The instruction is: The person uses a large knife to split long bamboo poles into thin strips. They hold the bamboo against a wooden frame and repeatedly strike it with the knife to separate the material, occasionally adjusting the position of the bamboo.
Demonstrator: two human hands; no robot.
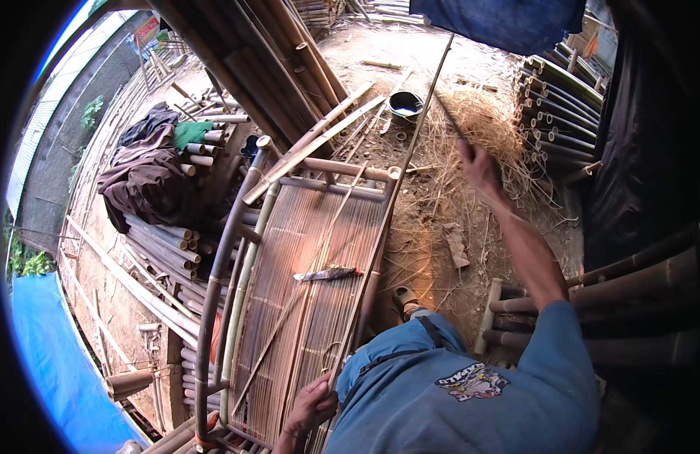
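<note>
My left hand (pixel 314 402) is closed round the lower end of a long, thin bamboo strip (pixel 416 132), near my body. That strip runs up along the right edge of a slatted bamboo bench (pixel 278 250) and past its far end. Out to the right, my right hand (pixel 480 168) grips a thin, dark, blade-like piece (pixel 448 115) pointing up and left; its exact kind is unclear. On the bench slats lies a knife (pixel 327 274) with a dark wrapped handle and red end, touched by neither hand. Narrow loose strips also lie across the slats.
A black bucket (pixel 405 106) stands beyond the bench, beside a heap of fine bamboo shavings (pixel 482 125). Stacked bamboo poles (pixel 558 113) line the right. Thick poles (pixel 248 64) lean at the far left; dark cloth (pixel 149 170) covers more poles. A blue tarp (pixel 55 363) lies lower left.
</note>
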